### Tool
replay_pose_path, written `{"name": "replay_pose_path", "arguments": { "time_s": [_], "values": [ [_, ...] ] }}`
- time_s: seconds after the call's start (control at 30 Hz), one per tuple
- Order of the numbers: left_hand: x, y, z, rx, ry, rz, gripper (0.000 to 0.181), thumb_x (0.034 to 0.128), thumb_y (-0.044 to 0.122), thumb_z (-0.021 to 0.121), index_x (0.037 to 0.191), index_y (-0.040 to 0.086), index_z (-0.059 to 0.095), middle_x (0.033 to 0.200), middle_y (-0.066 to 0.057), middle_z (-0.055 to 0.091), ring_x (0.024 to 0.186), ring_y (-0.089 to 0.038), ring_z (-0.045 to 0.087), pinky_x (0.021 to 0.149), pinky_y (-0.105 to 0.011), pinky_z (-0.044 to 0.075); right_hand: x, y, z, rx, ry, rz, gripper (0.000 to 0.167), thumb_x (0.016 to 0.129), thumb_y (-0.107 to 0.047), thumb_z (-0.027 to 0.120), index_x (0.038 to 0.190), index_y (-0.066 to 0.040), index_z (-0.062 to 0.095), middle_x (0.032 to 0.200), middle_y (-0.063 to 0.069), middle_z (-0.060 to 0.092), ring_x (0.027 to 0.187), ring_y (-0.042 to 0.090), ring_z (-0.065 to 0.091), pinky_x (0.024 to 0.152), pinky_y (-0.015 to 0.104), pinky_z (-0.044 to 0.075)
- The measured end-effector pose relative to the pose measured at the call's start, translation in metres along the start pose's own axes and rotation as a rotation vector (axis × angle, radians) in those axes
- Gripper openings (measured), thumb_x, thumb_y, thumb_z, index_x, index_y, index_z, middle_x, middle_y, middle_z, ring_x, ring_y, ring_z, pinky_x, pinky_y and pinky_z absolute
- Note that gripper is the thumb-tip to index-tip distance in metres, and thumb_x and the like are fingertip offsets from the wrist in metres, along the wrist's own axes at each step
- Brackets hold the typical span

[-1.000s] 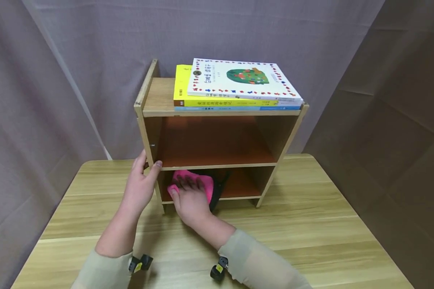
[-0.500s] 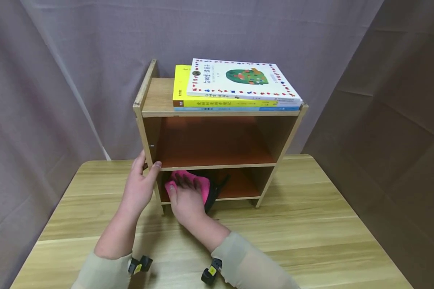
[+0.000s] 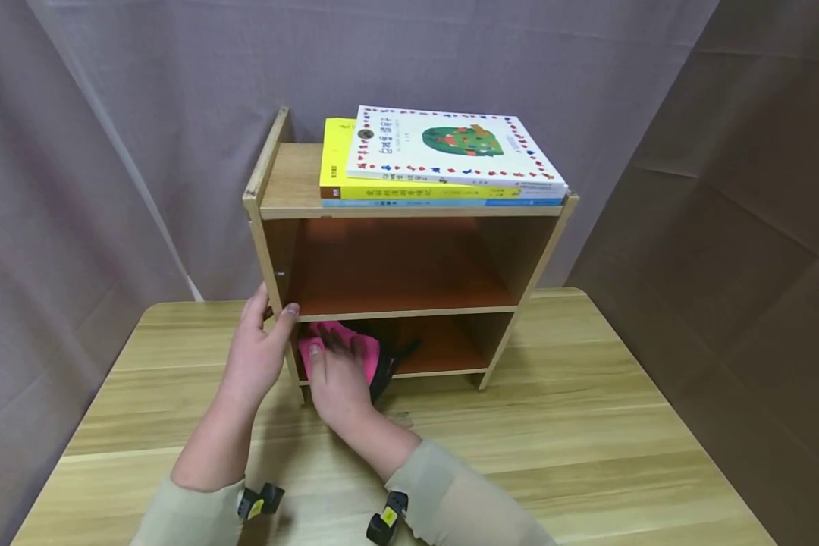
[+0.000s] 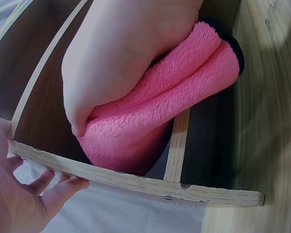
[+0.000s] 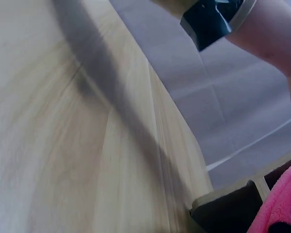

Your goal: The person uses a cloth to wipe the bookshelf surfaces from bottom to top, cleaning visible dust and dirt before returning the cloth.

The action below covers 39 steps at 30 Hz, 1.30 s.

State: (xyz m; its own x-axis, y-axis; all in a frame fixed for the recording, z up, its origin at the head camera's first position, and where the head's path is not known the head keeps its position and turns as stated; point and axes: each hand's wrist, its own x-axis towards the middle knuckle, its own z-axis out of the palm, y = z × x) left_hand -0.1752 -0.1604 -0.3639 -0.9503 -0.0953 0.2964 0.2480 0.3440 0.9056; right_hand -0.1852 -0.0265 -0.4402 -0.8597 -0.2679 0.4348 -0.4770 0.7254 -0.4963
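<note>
A small wooden bookshelf [image 3: 389, 313] stands on the table. My left hand [image 3: 254, 360] grips its left side panel, thumb at the front edge and fingers along the outside; the left wrist view shows this hand [image 4: 19, 189] too. Inside the lowest compartment lies a fluffy pink cloth [image 3: 371, 362] with black edging, folded and bunched near the left panel. My right hand [image 3: 341, 383] presses on it with fingers spread over the top and the thumb on its left part. Up close, the pink cloth [image 4: 136, 121] reaches past the compartment's front edge. Right fingertips are partly shaded.
Several books [image 3: 444, 152] lie stacked on the shelf's top board. The middle shelf board [image 3: 403, 280] sits just above the right hand. Grey curtain [image 3: 143, 114] hangs behind, and the wooden table [image 3: 553, 455] extends to the front and right.
My right hand and the pink cloth have slid left along the lowest compartment, toward the left panel. The left hand keeps its hold on the panel. The head view has shifted slightly.
</note>
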Motion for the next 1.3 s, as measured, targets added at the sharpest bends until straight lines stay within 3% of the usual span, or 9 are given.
{"name": "replay_pose_path", "arguments": {
  "time_s": [0.3, 0.5, 0.7, 0.87, 1.07, 1.3],
  "values": [
    [0.000, -0.001, 0.001, 0.004, 0.015, 0.020, 0.054, 0.1013, 0.039, 0.054, 0.153, 0.032, 0.038, 0.149, -0.011, 0.038, 0.130, -0.034, 0.041, 0.103, -0.059, 0.036, 0.000, -0.005, 0.005, 0.231, 0.064, 0.071, 0.052, 0.111, -0.031, 0.022, 0.143, -0.002, 0.051, 0.146, 0.012, 0.050, 0.140, 0.024, 0.041, 0.118, 0.055, 0.018],
    [0.001, -0.002, 0.002, 0.011, 0.025, 0.018, 0.053, 0.1015, 0.038, 0.055, 0.152, 0.030, 0.039, 0.148, -0.012, 0.039, 0.128, -0.035, 0.042, 0.101, -0.056, 0.039, -0.001, -0.012, 0.008, 0.407, 0.118, 0.129, 0.050, 0.110, -0.028, 0.026, 0.140, 0.001, 0.053, 0.144, 0.014, 0.052, 0.139, 0.026, 0.041, 0.119, 0.049, 0.019],
    [0.000, -0.001, 0.002, 0.008, 0.031, 0.017, 0.053, 0.1016, 0.037, 0.055, 0.152, 0.030, 0.039, 0.147, -0.012, 0.040, 0.128, -0.036, 0.043, 0.101, -0.056, 0.039, -0.003, -0.024, 0.007, 0.636, 0.149, 0.284, 0.053, 0.110, -0.035, 0.026, 0.139, -0.001, 0.055, 0.138, 0.011, 0.057, 0.132, 0.025, 0.047, 0.114, 0.042, 0.033],
    [0.000, -0.001, 0.003, 0.010, 0.027, 0.031, 0.052, 0.1021, 0.037, 0.054, 0.152, 0.031, 0.040, 0.145, -0.013, 0.040, 0.128, -0.033, 0.043, 0.103, -0.058, 0.037, -0.003, -0.031, 0.006, 0.738, 0.176, 0.348, 0.053, 0.110, -0.037, 0.025, 0.126, -0.003, 0.062, 0.120, 0.007, 0.063, 0.115, 0.020, 0.054, 0.104, 0.041, 0.042],
    [0.000, -0.001, 0.003, 0.014, 0.022, 0.044, 0.050, 0.1028, 0.035, 0.052, 0.151, 0.028, 0.041, 0.143, -0.014, 0.041, 0.126, -0.032, 0.043, 0.103, -0.057, 0.037, -0.001, -0.032, 0.008, 0.872, 0.190, 0.344, 0.051, 0.110, -0.036, 0.023, 0.130, -0.007, 0.059, 0.122, 0.004, 0.062, 0.111, 0.016, 0.054, 0.103, 0.038, 0.043],
    [-0.001, -0.001, 0.002, 0.013, 0.022, 0.053, 0.048, 0.1032, 0.033, 0.052, 0.150, 0.030, 0.043, 0.142, -0.012, 0.043, 0.129, -0.031, 0.041, 0.106, -0.057, 0.035, 0.000, -0.035, 0.008, 0.925, 0.213, 0.289, 0.046, 0.111, -0.031, 0.024, 0.123, -0.004, 0.060, 0.109, 0.005, 0.060, 0.101, 0.012, 0.051, 0.095, 0.031, 0.045]
  ]
}}
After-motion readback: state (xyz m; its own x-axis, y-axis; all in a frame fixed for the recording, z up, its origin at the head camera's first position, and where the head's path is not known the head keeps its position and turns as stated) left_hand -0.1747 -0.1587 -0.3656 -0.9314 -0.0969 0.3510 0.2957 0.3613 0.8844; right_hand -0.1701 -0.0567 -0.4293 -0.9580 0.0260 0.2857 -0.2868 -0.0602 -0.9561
